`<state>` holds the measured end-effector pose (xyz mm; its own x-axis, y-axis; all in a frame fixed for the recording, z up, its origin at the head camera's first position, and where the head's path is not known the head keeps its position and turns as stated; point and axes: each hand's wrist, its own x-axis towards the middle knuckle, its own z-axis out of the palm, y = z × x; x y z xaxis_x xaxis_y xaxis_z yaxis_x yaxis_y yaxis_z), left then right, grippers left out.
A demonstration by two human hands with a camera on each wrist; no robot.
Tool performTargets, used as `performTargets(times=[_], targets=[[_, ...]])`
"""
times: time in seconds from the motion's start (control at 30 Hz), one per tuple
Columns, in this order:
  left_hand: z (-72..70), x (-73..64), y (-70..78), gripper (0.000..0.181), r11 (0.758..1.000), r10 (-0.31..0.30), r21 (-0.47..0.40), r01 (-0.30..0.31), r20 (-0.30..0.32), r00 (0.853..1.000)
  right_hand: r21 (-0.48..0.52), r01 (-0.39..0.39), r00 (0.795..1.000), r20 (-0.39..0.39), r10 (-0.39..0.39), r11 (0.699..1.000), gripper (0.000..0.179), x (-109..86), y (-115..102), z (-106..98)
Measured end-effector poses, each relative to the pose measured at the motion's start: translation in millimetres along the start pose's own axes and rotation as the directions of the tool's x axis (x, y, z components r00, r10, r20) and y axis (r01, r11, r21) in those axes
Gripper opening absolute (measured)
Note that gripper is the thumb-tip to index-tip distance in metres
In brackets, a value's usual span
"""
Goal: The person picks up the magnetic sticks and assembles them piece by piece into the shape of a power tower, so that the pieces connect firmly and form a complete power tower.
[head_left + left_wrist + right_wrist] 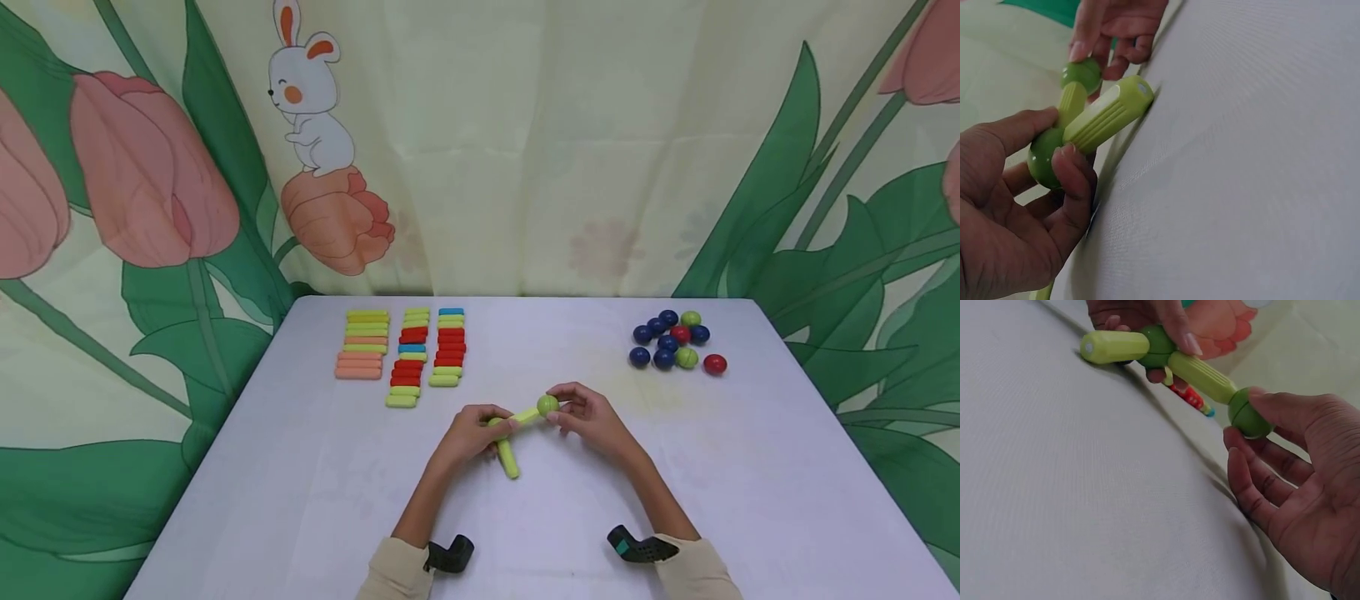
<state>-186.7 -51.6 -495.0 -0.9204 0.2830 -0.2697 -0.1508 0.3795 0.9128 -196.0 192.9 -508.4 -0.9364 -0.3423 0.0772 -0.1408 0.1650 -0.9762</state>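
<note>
My left hand (480,429) holds a green ball (1044,164) between thumb and fingers. Two yellow-green rods meet at this ball; one rod (508,458) points toward the table's near side. The other rod (1202,377) runs up to the right and touches a second green ball (548,405). That second ball is pinched between the thumb and fingertips of my right hand (588,421). In the right wrist view, a pale round spot shows on the free end of the first rod (1116,347). Fingers partly cover both balls.
Rods lie in columns at the back left of the white table (315,467): yellow-green and orange rods (363,346), then mixed rods (408,358) and mostly red rods (450,346). At the back right sit several blue balls (663,359), green balls (686,358) and red balls (715,364).
</note>
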Motion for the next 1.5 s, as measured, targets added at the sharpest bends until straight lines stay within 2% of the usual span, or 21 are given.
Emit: performTargets(times=[0.13, 0.2, 0.27, 0.3, 0.33, 0.37, 0.4, 0.47, 0.53, 0.57, 0.6, 0.63, 0.67, 0.77, 0.87, 0.93, 1.07, 1.2, 1.27, 1.33, 1.5], targets=[[-1.6, -1.1, -0.8, 0.027, 0.999, -0.023, -0.042, 0.022, -0.021, 1.0, -0.031, -0.035, 0.999, 0.017, 0.036, 0.999, 0.04, -0.4, 0.2, -1.2], [-1.8, -1.4, -1.2, 0.026, 0.999, -0.029, -0.047, 0.027, -0.029, 0.999, -0.066, -0.068, 0.998, -0.013, 0.067, 0.996, 0.039, -1.5, 0.2, -6.8], [-1.2, -1.1, -1.4, 0.026, 0.998, -0.035, -0.056, 0.033, -0.04, 0.999, -0.099, -0.091, 0.992, -0.099, 0.081, 0.991, 0.035, -3.6, 1.2, -18.2], [-0.5, -1.0, -1.5, 0.026, 0.997, -0.043, -0.068, 0.04, -0.047, 0.998, -0.111, -0.106, 0.982, -0.169, 0.086, 0.988, 0.032, -5.1, 1.1, -25.7], [0.1, -0.9, -1.5, 0.027, 0.996, -0.045, -0.076, 0.041, -0.057, 0.997, -0.114, -0.117, 0.962, -0.261, 0.084, 0.987, 0.03, -6.3, 0.9, -34.2], [0.9, -0.8, -1.5, 0.027, 0.995, -0.053, -0.09, 0.047, -0.067, 0.996, -0.118, -0.128, 0.929, -0.361, 0.077, 0.985, 0.029, -7.4, 0.5, -43.2], [1.7, -0.8, -1.4, 0.028, 0.994, -0.058, -0.101, 0.05, -0.078, 0.995, -0.122, -0.139, 0.884, -0.463, 0.068, 0.983, 0.028, -8.2, 0.9, -53.0], [3.1, -0.7, -1.0, 0.029, 0.991, -0.069, -0.121, 0.057, -0.098, 0.993, -0.132, -0.16, 0.769, -0.638, 0.039, 0.978, 0.027, -8.6, 1.6, -73.3], [3.8, -0.7, -1.0, 0.029, 0.99, -0.074, -0.125, 0.059, -0.116, 0.99, -0.167, -0.217, 0.667, -0.745, 0.021, 0.962, 0.031, -8.1, 3.2, -93.2], [3.9, -0.7, -0.9, 0.03, 0.991, -0.074, -0.123, 0.059, -0.123, 0.99, -0.194, -0.259, 0.638, -0.77, 0.017, 0.946, 0.034, -7.8, 4.3, -102.5], [3.8, -0.7, -1.1, 0.03, 0.991, -0.073, -0.119, 0.058, -0.127, 0.989, -0.224, -0.302, 0.625, -0.781, 0.015, 0.927, 0.037, -7.3, 6.1, -111.3], [3.5, -0.7, -1.2, 0.031, 0.992, -0.069, -0.11, 0.055, -0.13, 0.989, -0.262, -0.339, 0.623, -0.782, 0.006, 0.903, 0.04, -6.7, 7.6, -119.3], [2.9, -0.7, -1.4, 0.031, 0.994, -0.064, -0.097, 0.051, -0.132, 0.989, -0.309, -0.377, 0.634, -0.773, 0.0, 0.873, 0.043, -6.2, 9.3, -126.5], [0.5, -1.0, -2.6, 0.03, 0.999, -0.012, -0.044, 0.006, -0.128, 0.992, -0.424, -0.432, 0.7, -0.714, 0.0, 0.796, 0.048, -3.7, 14.7, -141.9], [-1.6, -1.3, -3.9, 0.026, 0.998, 0.056, 0.047, -0.052, -0.1, 0.993, -0.488, -0.44, 0.746, -0.666, 0.005, 0.754, 0.048, -1.0, 20.8, -149.7], [-2.1, -1.9, -4.6, 0.023, 0.989, 0.091, 0.123, -0.083, -0.063, 0.994, -0.493, -0.447, 0.756, -0.654, 0.021, 0.746, 0.047, -0.4, 24.7, -151.6], [-2.4, -4.6, -3.9, 0.02, 0.957, 0.122, 0.26, -0.128, 0.041, 0.992, -0.485, -0.464, 0.748, -0.663, 0.034, 0.741, 0.046, -1.2, 30.2, -151.7], [-4.0, -7.9, -2.3, 0.021, 0.898, 0.186, 0.384, -0.216, 0.115, 0.976, -0.475, -0.469, 0.736, -0.676, 0.032, 0.744, 0.047, -3.9, 30.5, -149.2], [-4.6, -8.9, -2.8, 0.022, 0.863, 0.213, 0.443, -0.243, 0.116, 0.97, -0.465, -0.483, 0.728, -0.684, 0.046, 0.742, 0.049, -6.7, 29.6, -147.3], [-4.5, -9.3, -3.8, 0.022, 0.831, 0.23, 0.497, -0.25, 0.102, 0.968, -0.429, -0.497, 0.714, -0.697, 0.074, 0.754, 0.051, -10.6, 28.1, -144.4], [-2.9, -12.5, -1.8, 0.026, 0.75, 0.251, 0.622, -0.226, 0.048, 0.967, -0.296, -0.495, 0.661, -0.738, 0.133, 0.817, 0.049, -22.0, 22.2, -132.3]])
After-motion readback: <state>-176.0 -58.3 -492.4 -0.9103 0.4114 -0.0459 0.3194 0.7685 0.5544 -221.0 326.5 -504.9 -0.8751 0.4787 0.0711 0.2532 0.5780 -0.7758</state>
